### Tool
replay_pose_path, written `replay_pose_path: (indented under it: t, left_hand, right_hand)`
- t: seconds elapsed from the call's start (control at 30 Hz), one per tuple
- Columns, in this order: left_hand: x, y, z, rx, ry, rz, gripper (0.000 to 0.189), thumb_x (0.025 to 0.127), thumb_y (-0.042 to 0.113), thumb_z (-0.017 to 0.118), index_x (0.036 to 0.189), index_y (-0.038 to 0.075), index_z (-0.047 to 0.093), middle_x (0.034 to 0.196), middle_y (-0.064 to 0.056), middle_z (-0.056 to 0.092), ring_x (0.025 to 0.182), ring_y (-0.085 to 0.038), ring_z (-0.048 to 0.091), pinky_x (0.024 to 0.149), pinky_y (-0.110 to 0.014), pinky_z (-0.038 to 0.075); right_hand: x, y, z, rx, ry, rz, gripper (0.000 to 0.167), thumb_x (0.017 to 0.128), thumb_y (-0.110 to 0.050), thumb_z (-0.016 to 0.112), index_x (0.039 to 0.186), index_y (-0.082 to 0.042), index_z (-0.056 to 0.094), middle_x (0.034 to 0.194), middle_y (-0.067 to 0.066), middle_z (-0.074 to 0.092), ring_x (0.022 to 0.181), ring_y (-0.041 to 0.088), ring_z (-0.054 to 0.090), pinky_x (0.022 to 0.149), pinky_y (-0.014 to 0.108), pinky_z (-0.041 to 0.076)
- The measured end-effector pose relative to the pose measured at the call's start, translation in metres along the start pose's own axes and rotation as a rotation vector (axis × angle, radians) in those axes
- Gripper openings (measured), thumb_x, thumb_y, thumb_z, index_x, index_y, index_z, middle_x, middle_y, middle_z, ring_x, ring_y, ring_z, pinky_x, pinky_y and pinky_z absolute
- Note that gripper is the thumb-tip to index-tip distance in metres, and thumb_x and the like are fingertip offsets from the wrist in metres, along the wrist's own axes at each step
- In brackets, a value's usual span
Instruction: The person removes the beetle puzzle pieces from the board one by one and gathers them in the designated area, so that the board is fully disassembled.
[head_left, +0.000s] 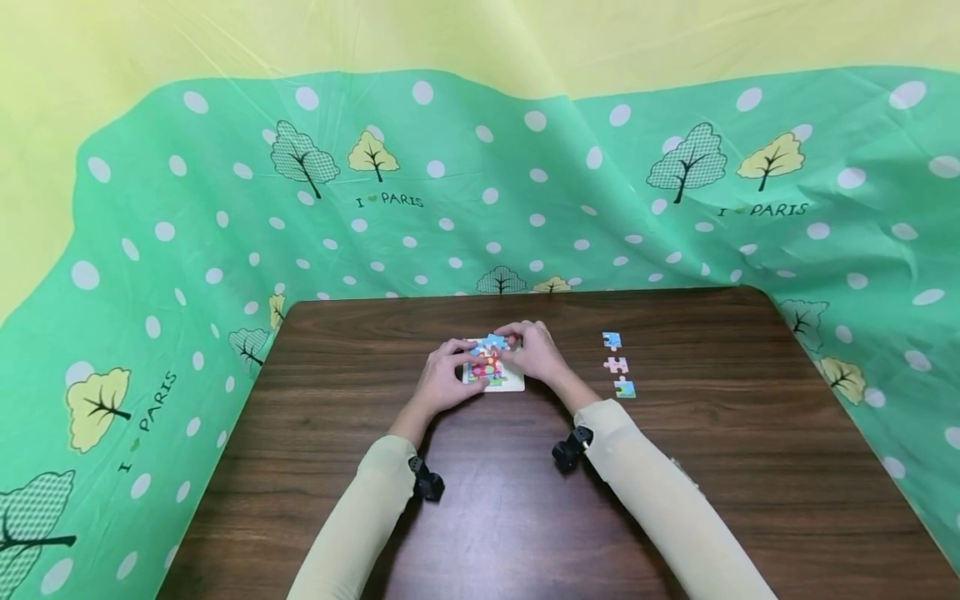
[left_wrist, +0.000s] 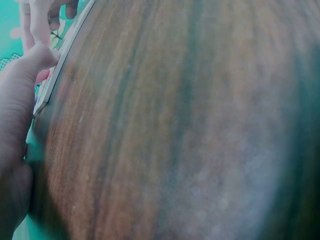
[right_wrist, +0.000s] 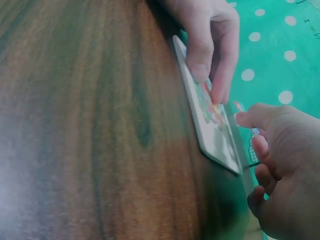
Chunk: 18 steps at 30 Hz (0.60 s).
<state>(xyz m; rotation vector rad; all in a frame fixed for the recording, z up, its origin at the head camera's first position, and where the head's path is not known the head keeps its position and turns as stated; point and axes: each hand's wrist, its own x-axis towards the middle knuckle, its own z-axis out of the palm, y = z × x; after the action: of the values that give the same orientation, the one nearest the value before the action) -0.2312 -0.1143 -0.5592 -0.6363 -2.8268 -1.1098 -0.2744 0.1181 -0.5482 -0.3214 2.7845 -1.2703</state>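
Note:
A small white-edged puzzle board (head_left: pixel 513 387) lies on the table with colourful jigsaw pieces in it, red and pink in the middle. Over its left part rests my left hand (head_left: pixel 442 379), its thumb at the front and its fingers spread across the picture. In the right wrist view that left hand (right_wrist: pixel 207 45) presses thumb and fingertip onto the board (right_wrist: pixel 220 145). My right hand (head_left: pixel 536 352) is at the board's far right corner, pinching a blue puzzle piece (head_left: pixel 495 340) that overlaps the far edge. Its fingertips partly cover the piece.
Three loose pieces lie in a column right of the board: a blue one (head_left: pixel 612 340), a pink one (head_left: pixel 617 365) and a blue-green one (head_left: pixel 625 389). The brown wooden table (head_left: pixel 360 417) ends against a green dotted cloth (head_left: pixel 450 192) at the back and sides.

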Motion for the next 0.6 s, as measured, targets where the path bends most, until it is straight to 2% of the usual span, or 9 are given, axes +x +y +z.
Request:
replay_pose_path:
  t: [0.17, 0.3, 0.6]
  left_hand:
    - [0.000, 0.000, -0.001, -0.010, 0.001, -0.003, 0.037, 0.091, 0.031, 0.086, 0.124, 0.014, 0.087, 0.154, -0.012, 0.067, 0.150, -0.037, 0.059, 0.130, -0.065, 0.040]
    - [0.000, 0.001, 0.000, -0.005, 0.002, -0.004, 0.037, 0.091, 0.032, 0.086, 0.124, 0.015, 0.087, 0.153, -0.011, 0.068, 0.150, -0.037, 0.059, 0.130, -0.065, 0.040]
    - [0.000, 0.000, 0.001, 0.002, 0.005, -0.002, 0.037, 0.092, 0.031, 0.088, 0.125, 0.015, 0.087, 0.154, -0.013, 0.067, 0.150, -0.039, 0.059, 0.130, -0.066, 0.040]
  right_hand:
    - [-0.011, -0.023, -0.013, 0.006, -0.027, 0.023, 0.038, 0.099, -0.019, 0.085, 0.135, -0.011, 0.080, 0.104, 0.007, 0.067, 0.112, 0.029, 0.050, 0.090, 0.036, 0.040]
    - [-0.012, -0.026, -0.018, -0.021, -0.030, 0.015, 0.037, 0.100, -0.019, 0.083, 0.136, -0.011, 0.079, 0.104, 0.006, 0.067, 0.113, 0.028, 0.052, 0.092, 0.035, 0.040]
    - [-0.010, -0.022, -0.031, -0.031, -0.032, -0.035, 0.037, 0.099, -0.015, 0.083, 0.135, -0.011, 0.079, 0.103, 0.007, 0.066, 0.113, 0.031, 0.052, 0.095, 0.039, 0.039]
